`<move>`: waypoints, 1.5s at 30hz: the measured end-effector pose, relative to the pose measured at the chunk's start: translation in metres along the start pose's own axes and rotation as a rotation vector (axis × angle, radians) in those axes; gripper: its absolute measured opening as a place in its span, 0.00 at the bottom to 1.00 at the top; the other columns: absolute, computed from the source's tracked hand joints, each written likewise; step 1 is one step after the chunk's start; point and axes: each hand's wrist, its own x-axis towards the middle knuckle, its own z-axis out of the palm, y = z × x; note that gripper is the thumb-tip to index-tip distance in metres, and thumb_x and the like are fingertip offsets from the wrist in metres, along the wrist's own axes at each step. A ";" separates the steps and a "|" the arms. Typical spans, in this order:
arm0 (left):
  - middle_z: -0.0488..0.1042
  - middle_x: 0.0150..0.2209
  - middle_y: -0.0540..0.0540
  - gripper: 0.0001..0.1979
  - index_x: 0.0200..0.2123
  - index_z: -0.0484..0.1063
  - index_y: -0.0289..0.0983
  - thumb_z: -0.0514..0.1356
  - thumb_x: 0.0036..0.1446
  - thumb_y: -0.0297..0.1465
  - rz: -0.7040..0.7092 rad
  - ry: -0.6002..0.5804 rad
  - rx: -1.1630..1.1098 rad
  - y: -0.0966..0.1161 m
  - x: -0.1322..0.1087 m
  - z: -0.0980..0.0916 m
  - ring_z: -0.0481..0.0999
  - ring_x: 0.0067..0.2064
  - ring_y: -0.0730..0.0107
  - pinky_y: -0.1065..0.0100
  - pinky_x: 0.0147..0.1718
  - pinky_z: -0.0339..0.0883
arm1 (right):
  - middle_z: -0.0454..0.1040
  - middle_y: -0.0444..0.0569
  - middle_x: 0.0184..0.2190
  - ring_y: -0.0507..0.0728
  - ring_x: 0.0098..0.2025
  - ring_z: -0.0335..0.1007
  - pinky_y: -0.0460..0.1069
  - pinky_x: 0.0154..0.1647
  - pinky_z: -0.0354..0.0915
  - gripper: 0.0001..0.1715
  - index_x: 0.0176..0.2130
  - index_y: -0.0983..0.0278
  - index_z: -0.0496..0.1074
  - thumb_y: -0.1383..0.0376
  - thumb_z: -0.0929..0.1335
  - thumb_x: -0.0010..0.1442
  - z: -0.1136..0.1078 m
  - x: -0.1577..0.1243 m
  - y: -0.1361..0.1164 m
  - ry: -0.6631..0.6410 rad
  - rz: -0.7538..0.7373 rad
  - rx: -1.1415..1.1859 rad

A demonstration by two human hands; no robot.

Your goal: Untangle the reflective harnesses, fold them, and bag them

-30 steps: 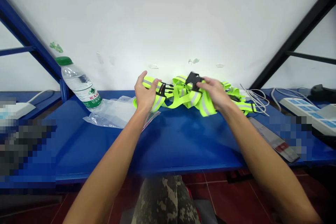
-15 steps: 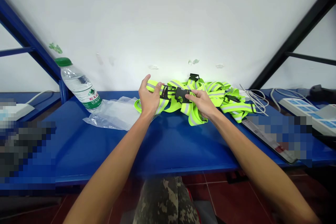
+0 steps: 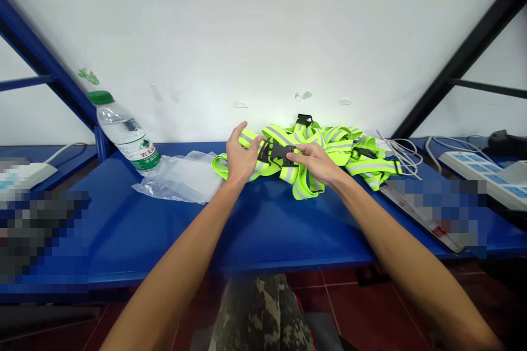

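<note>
My left hand [image 3: 242, 160] grips the black prong half [image 3: 264, 152] of a side-release buckle, with its thumb along the top. Between the thumb and fingers of my right hand [image 3: 316, 162] is the buckle's black socket half [image 3: 280, 153]. The two halves meet end to end above the blue table; whether they have clicked together I cannot tell. Fluorescent yellow-green reflective straps [image 3: 335, 145] with grey stripes lie in a tangled heap behind and to the right of my hands. Another black buckle piece [image 3: 304, 119] sticks up from the heap.
A water bottle [image 3: 128, 134] with a green cap leans at the left, beside a clear plastic bag [image 3: 177, 178]. To the right are white cables [image 3: 405, 156], a flat tablet-like object [image 3: 420, 216] and a power strip [image 3: 486, 175]. A white wall stands behind the blue table [image 3: 288, 236].
My left hand has moved right, bringing the prong half up to the socket half, so the gap between them has closed. My right hand has barely moved.
</note>
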 end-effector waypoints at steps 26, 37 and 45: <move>0.72 0.28 0.52 0.34 0.54 0.62 0.39 0.65 0.41 0.18 -0.512 0.065 -0.812 0.037 0.041 -0.039 0.71 0.27 0.74 0.72 0.27 0.64 | 0.80 0.49 0.33 0.57 0.34 0.75 0.50 0.36 0.67 0.09 0.37 0.65 0.75 0.66 0.69 0.52 -0.038 -0.029 -0.049 -0.346 0.088 -0.728; 0.65 0.25 0.49 0.07 0.30 0.71 0.38 0.62 0.44 0.28 -0.295 0.054 -0.036 0.045 0.077 -0.063 0.66 0.24 0.70 0.66 0.23 0.68 | 0.75 0.54 0.28 0.58 0.27 0.67 0.51 0.27 0.56 0.30 0.35 0.64 0.76 0.41 0.64 0.58 -0.084 -0.052 -0.110 -0.071 0.233 -1.524; 0.70 0.29 0.44 0.18 0.35 0.74 0.37 0.57 0.36 0.23 -0.426 -0.205 -0.373 0.064 0.084 -0.071 0.71 0.30 0.64 0.60 0.31 0.71 | 0.75 0.64 0.44 0.67 0.45 0.71 0.58 0.44 0.65 0.38 0.41 0.70 0.78 0.38 0.66 0.57 -0.110 -0.060 -0.129 0.403 -0.158 -1.558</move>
